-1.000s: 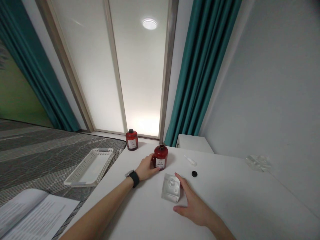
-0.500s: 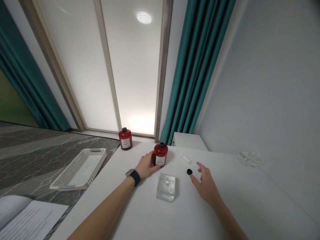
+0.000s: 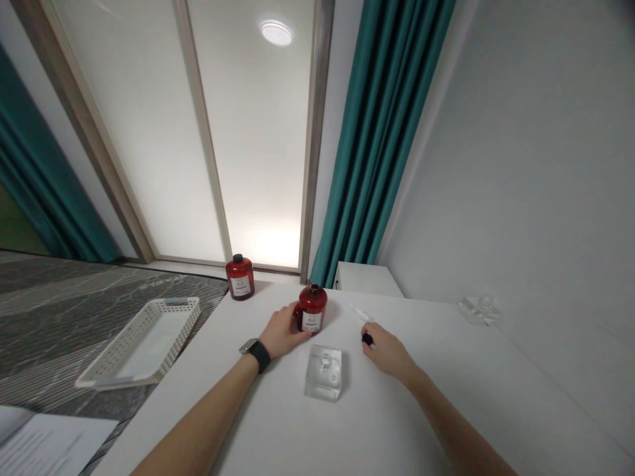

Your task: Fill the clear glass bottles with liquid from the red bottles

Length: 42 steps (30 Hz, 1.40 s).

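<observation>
My left hand (image 3: 282,332) is wrapped round the side of a red glass bottle (image 3: 312,305) that stands upright, its neck uncapped. In my right hand (image 3: 387,350) a small black cap (image 3: 368,339) is pinched between thumb and fingers, at or just over the table. Just beyond those fingers lies a clear plastic dropper (image 3: 361,312), partly hidden by the hand. A square clear glass block (image 3: 323,373) with a round opening in its top rests on the table between my forearms.
Another red bottle (image 3: 240,277), with a black cap on, stands at the table's far left corner. Left of the white table (image 3: 297,436) are a white plastic basket (image 3: 149,340) and an open booklet (image 3: 64,443). A clear crinkled item (image 3: 479,309) lies by the right wall.
My right hand has moved left and closed its fingers on the black cap. The left hand keeps its hold on the bottle. The whole view has shifted slightly.
</observation>
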### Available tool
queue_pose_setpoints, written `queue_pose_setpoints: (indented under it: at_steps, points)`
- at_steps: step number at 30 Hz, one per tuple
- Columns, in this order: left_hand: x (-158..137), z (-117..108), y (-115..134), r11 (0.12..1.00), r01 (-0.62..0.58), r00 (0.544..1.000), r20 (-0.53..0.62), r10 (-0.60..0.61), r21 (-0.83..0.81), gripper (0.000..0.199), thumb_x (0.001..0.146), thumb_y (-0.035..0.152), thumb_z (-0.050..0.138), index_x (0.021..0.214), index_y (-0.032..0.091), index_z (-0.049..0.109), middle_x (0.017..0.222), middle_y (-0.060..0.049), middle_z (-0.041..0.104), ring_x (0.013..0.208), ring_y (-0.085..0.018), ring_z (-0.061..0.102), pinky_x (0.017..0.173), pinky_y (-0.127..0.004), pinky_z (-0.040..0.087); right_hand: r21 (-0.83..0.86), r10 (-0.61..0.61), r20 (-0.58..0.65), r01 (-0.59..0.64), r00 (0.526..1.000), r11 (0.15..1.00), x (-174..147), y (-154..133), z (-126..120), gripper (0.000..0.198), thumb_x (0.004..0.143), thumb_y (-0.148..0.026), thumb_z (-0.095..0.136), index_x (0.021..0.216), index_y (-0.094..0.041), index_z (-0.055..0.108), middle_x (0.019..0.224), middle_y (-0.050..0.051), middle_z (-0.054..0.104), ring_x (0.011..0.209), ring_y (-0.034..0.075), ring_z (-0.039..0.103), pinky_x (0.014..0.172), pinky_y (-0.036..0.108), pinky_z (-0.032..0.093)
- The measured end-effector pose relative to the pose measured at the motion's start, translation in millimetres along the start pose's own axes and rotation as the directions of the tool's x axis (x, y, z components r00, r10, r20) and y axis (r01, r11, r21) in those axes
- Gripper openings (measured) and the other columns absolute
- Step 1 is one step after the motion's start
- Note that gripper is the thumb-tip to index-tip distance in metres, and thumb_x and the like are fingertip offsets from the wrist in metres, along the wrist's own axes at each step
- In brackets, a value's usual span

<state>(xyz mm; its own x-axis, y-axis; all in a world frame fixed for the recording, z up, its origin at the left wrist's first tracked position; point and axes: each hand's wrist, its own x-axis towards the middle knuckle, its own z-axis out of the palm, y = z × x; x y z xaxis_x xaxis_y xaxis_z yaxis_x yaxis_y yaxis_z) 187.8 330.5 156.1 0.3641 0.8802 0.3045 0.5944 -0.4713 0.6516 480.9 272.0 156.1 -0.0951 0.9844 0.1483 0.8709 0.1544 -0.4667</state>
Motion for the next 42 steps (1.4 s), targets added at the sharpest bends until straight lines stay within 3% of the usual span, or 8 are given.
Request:
queue_pose_setpoints:
  at_steps: [5,9,14,18,21,27,35,42]
  points:
    - [-0.8,-0.9,0.5,0.999,-0.038,0.999,0.004,0.037,0.024,0.057,0.072,0.031,0.077,0.124,0.020,0.053,0.116,-0.010,0.068,0.103,-0.032,0.064,0.089,-0.042,0.048,0.124,-0.122,-0.026,0.124,0.992,0.985,14.9,-21.4,-14.6,0.015,0.075,-0.014,0.056,0.086,-0.025,0.052,0.069,-0.006,0.057,0.059,0.015,0.052,0.057,0.024,0.037]
    - [-0.9,-2.3,0.9,0.998,-0.047,0.999,0.017,0.046,0.041,0.058,0.072,0.032,0.077,0.123,0.020,0.053,0.114,-0.010,0.068,0.102,-0.033,0.063,0.089,-0.043,0.047,0.222,-0.148,-0.161,0.182,0.976,0.958,35.5,-46.1,-24.3,0.010,0.080,-0.025,0.058,0.087,-0.025,0.052,0.063,-0.007,0.051,0.055,0.016,0.049,0.055,0.026,0.038]
    - [-1.5,-3.0,1.2,0.998,-0.052,0.998,0.027,0.051,0.047,0.063,0.071,0.035,0.078,0.126,0.021,0.052,0.117,-0.011,0.068,0.104,-0.034,0.062,0.090,-0.044,0.045,0.357,-0.172,-0.324,0.288,0.930,0.888,61.6,-79.0,-32.5,0.016,0.087,-0.034,0.056,0.100,-0.024,0.053,0.099,0.005,0.069,0.088,0.020,0.065,0.079,0.035,0.050]
    - [-2.5,-2.7,2.3,0.997,-0.047,0.998,0.036,0.045,0.065,0.063,0.072,0.037,0.078,0.126,0.020,0.051,0.115,-0.010,0.068,0.103,-0.035,0.062,0.088,-0.043,0.044,0.542,-0.257,-0.313,0.394,0.914,0.742,72.2,-101.0,-34.2,0.036,0.087,-0.030,0.059,0.122,-0.025,0.050,0.118,0.007,0.071,0.111,0.021,0.065,0.100,0.040,0.046]
    - [-3.5,-3.1,3.8,0.995,-0.049,0.998,0.029,0.046,0.082,0.064,0.072,0.037,0.078,0.127,0.021,0.050,0.114,-0.009,0.068,0.102,-0.034,0.062,0.087,-0.041,0.043,0.623,-0.282,-0.287,0.402,0.916,0.672,75.2,-110.2,-29.9,0.035,0.086,-0.025,0.061,0.120,-0.025,0.056,0.119,0.008,0.071,0.117,0.022,0.063,0.106,0.043,0.042]
    - [-4.3,-4.1,6.4,0.994,-0.040,0.999,0.028,0.038,0.099,0.057,0.072,0.036,0.077,0.121,0.021,0.052,0.106,-0.007,0.068,0.096,-0.033,0.061,0.083,-0.040,0.042,0.589,-0.277,-0.274,0.388,0.921,0.709,78.2,-111.9,-17.5,0.026,0.085,-0.023,0.058,0.110,-0.024,0.063,0.119,0.007,0.070,0.114,0.022,0.063,0.107,0.044,0.043]
    - [-4.4,-1.7,4.0,0.995,-0.042,0.999,0.014,0.041,0.089,0.060,0.073,0.038,0.077,0.123,0.021,0.051,0.109,-0.008,0.068,0.096,-0.032,0.060,0.084,-0.042,0.043,0.627,-0.291,-0.281,0.405,0.914,0.666,77.6,-112.3,-8.4,0.012,0.087,-0.022,0.057,0.099,-0.025,0.056,0.115,0.007,0.071,0.110,0.021,0.065,0.101,0.044,0.048]
    - [-4.1,-4.2,4.0,0.998,-0.029,0.998,0.049,0.027,0.054,0.063,0.071,0.037,0.079,0.125,0.022,0.050,0.112,-0.008,0.068,0.100,-0.032,0.061,0.086,-0.042,0.043,0.559,-0.298,-0.375,0.470,0.878,0.683,81.5,-107.0,1.9,0.010,0.083,-0.020,0.058,0.092,-0.025,0.060,0.109,0.006,0.066,0.109,0.022,0.061,0.097,0.043,0.049]
